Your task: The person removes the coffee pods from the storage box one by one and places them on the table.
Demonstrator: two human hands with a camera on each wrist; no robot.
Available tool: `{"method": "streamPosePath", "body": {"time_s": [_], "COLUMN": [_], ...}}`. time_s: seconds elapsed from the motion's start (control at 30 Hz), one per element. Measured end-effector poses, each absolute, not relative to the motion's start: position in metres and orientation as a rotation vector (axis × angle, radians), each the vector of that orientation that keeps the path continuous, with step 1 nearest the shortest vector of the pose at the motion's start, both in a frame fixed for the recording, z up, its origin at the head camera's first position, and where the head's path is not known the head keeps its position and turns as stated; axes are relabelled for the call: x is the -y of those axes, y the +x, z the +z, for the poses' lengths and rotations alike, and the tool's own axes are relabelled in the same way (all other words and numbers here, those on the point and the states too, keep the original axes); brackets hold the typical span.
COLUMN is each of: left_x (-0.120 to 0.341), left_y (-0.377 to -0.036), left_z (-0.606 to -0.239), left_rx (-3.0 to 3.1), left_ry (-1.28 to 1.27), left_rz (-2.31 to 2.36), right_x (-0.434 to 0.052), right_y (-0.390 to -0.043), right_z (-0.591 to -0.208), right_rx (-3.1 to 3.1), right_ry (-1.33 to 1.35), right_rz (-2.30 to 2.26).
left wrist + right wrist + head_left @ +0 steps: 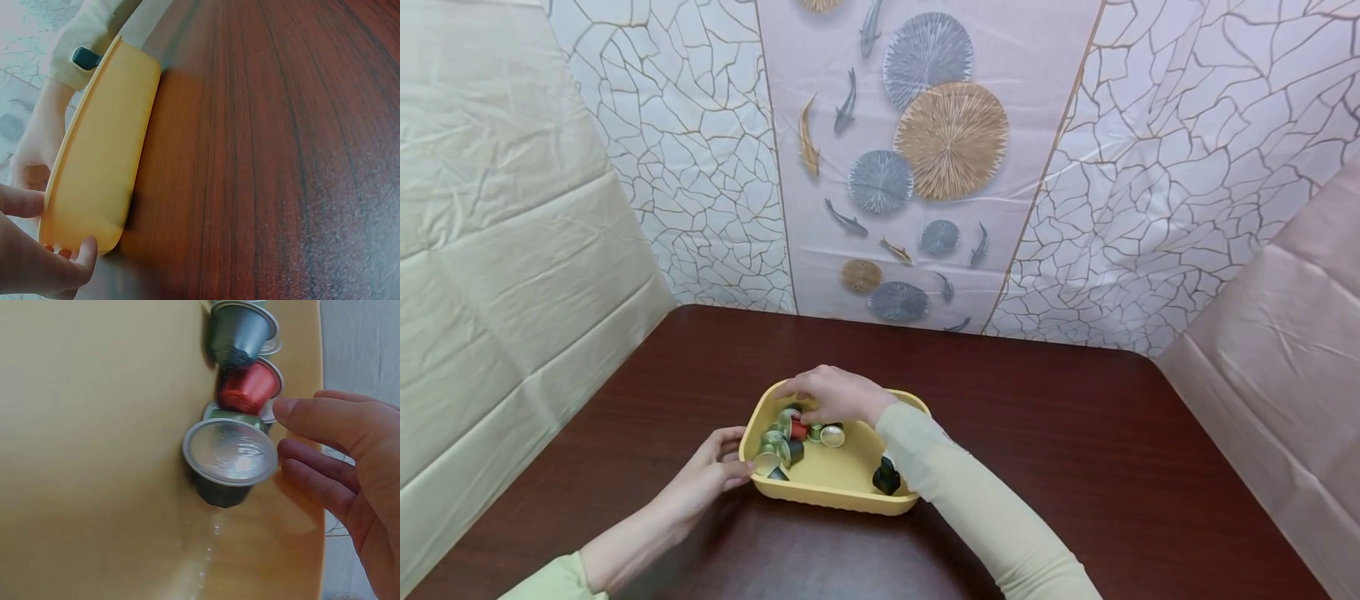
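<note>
Hands split the work: the left hand [711,475] grips the yellow tray's [831,492] left rim, thumb over the edge, and should hold it flat on the table [1075,467]. Further right, the right hand [835,396] hovers with relaxed fingers [312,415] over the coffee capsules [790,437], holding none; pinching the red capsule [250,387] by its body seems best.

Capsules [790,437] crowd the tray's [842,492] left half; its right half lies free.
</note>
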State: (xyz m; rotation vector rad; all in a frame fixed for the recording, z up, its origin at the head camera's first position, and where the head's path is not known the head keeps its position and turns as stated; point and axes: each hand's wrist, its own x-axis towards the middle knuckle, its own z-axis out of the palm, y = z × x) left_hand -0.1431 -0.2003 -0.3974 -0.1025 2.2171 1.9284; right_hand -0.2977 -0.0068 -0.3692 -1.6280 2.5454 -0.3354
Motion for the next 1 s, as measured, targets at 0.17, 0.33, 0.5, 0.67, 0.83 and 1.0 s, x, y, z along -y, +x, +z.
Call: {"method": "streamPosePath", "body": {"time_s": [0.17,0.33,0.5,0.67,0.83,1.0], "left_x": [0.2,0.2,0.2,0.2,0.2,0.2], "left_y": [-0.142,-0.142,-0.142,-0.141,-0.141,-0.141], "left_z": [-0.398,-0.398,-0.398,-0.399,-0.4,-0.4], "left_rx": [-2.214,-2.218,-2.223,-2.225,-2.225,-2.219], "left_ry": [-0.103,-0.108,-0.108,-0.1,-0.1,-0.102], "left_rz": [1.936,1.932,1.933,1.943,1.949,1.954], "right_x": [0.01,0.011,0.011,0.012,0.012,0.013], "right_y": [-0.299,-0.3,-0.299,-0.298,-0.297,-0.297], "right_z": [-0.376,-0.38,-0.381,-0.384,-0.387,-0.388], "right_rx": [-2.536,-2.548,-2.554,-2.545,-2.546,-2.534], "right_ry": [-1.649,-1.682,-1.651,-1.636,-1.64,-1.691], "right_rz": [-0.329,-0.314,-0.295,-0.245,-0.206,-0.122]}}
